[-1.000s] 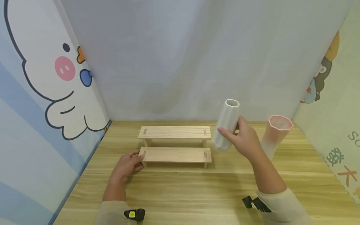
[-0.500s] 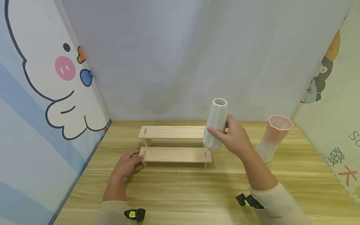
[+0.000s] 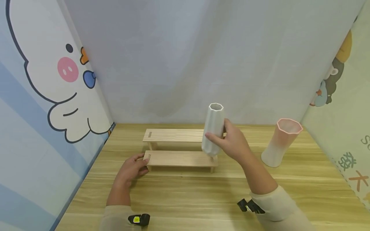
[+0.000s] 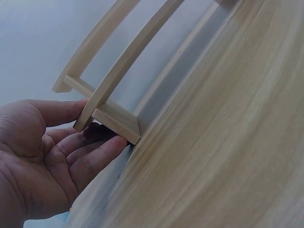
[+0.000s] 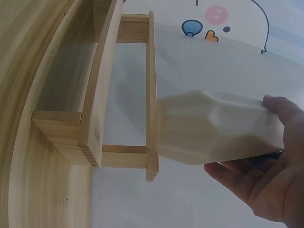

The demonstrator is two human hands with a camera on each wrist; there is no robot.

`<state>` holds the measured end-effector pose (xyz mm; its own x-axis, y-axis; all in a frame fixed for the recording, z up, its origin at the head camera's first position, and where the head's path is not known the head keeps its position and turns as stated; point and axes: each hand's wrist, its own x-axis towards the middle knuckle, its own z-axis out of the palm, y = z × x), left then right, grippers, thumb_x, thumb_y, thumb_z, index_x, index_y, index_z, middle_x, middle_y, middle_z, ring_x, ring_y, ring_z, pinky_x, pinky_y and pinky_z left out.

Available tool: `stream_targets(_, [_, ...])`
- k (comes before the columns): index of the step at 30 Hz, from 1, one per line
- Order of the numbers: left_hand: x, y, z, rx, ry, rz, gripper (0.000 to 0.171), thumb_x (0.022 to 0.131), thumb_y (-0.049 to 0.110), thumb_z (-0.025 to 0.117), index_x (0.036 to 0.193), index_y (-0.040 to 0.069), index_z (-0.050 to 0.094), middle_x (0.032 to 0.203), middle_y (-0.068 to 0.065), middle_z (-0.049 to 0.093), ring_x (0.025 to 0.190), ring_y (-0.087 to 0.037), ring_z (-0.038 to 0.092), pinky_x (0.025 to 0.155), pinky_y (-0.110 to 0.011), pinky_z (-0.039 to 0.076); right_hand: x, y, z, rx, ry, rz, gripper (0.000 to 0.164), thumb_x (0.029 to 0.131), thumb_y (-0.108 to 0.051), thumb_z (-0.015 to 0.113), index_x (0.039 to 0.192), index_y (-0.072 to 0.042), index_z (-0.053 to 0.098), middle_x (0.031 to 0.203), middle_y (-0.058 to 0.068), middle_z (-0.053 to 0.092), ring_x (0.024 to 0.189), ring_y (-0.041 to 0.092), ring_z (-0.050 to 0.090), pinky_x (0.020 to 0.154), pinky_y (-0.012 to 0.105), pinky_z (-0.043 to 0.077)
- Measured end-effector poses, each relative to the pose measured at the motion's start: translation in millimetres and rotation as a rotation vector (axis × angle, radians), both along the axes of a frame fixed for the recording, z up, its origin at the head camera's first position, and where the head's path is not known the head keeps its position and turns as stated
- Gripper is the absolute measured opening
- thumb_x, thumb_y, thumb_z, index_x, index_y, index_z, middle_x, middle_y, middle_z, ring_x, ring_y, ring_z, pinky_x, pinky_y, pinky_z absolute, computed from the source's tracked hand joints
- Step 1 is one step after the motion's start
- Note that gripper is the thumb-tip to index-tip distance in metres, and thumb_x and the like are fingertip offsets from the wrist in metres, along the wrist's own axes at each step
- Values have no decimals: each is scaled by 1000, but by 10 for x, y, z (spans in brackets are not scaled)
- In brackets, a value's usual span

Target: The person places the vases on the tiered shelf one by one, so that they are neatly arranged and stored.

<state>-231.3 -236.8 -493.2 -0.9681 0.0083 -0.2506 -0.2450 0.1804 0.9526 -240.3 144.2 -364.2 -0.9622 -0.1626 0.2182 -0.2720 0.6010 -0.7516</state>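
My right hand point(image 3: 234, 141) grips a white faceted vase point(image 3: 213, 128) around its side, thumb in front. The vase is nearly upright, mouth up, and overlaps the right end of a two-tier wooden stand point(image 3: 179, 158) in the head view. In the right wrist view its base point(image 5: 164, 128) is close to the upper tier's edge. My left hand point(image 3: 131, 168) holds the left end of the stand's lower tier. The left wrist view shows the thumb on the board's end and the fingertips point(image 4: 116, 145) at the leg below it.
A second vase point(image 3: 281, 142), pink at the top and white below, stands on the wooden table point(image 3: 185, 199) at the right. A grey backdrop point(image 3: 185, 64) rises behind the table. Printed panels point(image 3: 37, 96) flank both sides.
My right hand has moved left with the white vase, from beside the stand to over its right end, and the vase leans less. My left hand has stayed at the stand.
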Motion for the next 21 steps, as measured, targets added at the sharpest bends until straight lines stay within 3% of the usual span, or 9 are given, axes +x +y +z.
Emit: stream_targets(21, [29,4,12,3,12,-5,63,99,28,61,152,5,35,145,-27,45,116,-34,62,93,-39,57,-31,-282,-82,4,-4,42,79,82,-68,66,132,-10,48,113,8,65,98,26,67,73,38,61])
